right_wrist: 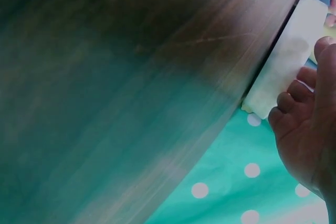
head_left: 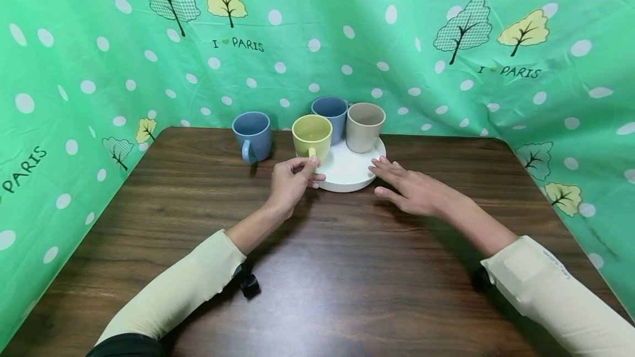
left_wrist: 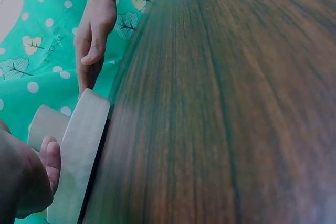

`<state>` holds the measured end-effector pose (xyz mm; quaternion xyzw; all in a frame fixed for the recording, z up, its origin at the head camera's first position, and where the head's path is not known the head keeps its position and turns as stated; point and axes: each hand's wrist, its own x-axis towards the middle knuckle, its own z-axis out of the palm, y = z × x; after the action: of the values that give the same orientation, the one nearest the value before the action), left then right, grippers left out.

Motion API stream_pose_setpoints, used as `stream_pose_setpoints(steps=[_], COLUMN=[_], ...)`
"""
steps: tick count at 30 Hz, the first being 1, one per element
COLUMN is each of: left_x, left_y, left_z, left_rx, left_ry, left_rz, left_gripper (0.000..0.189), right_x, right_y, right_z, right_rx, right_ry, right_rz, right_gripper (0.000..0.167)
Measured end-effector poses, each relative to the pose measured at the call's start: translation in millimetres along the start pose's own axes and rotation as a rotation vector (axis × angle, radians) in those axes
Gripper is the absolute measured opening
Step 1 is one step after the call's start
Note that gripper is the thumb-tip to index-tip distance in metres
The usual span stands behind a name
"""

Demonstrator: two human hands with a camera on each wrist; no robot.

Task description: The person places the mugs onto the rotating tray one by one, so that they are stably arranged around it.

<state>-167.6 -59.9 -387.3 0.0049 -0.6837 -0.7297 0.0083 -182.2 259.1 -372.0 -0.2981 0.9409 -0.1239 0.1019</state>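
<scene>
Three mugs stand on a round white tray (head_left: 344,175) near the back of the table: a yellow mug (head_left: 308,131) at the front left, a blue mug (head_left: 334,114) behind it, and a beige mug (head_left: 364,132) at the right. My left hand (head_left: 290,183) pinches the yellow mug's handle between thumb and finger, its other fingers by the tray's front left edge. At the tray's right rim, my right hand (head_left: 414,189) reaches in with its fingers extended and holds nothing. In the right wrist view, the fingers (right_wrist: 299,92) overlap the tray's side.
A second blue mug (head_left: 253,134) stands on the dark wooden table (head_left: 337,269) left of the tray, its handle facing the front. Right behind the table's back edge hangs a green dotted curtain (head_left: 317,43), which also runs along both sides.
</scene>
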Motion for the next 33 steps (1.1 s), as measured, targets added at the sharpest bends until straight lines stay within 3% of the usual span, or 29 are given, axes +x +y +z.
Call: stream_pose_setpoints(steps=[8, 21, 33], left_x=[-3.5, -3.6, 0.9], left_y=[0.7, 6.8, 10.2], left_z=[-12.7, -45.3, -86.7], left_rx=[-0.042, -0.048, -0.070], left_ry=[0.037, 0.097, 0.183], left_rz=[0.021, 0.029, 0.073], left_gripper=[0.028, 0.029, 0.032], right_x=[0.8, -0.7, -1.8], right_y=[-1, -1, -4], right_z=[1, 0, -2], right_rx=[0.001, -0.009, -0.033], right_ry=[-0.003, 0.004, 0.008], right_rz=[0.004, 0.003, -0.032], right_gripper=[0.071, 0.071, 0.069])
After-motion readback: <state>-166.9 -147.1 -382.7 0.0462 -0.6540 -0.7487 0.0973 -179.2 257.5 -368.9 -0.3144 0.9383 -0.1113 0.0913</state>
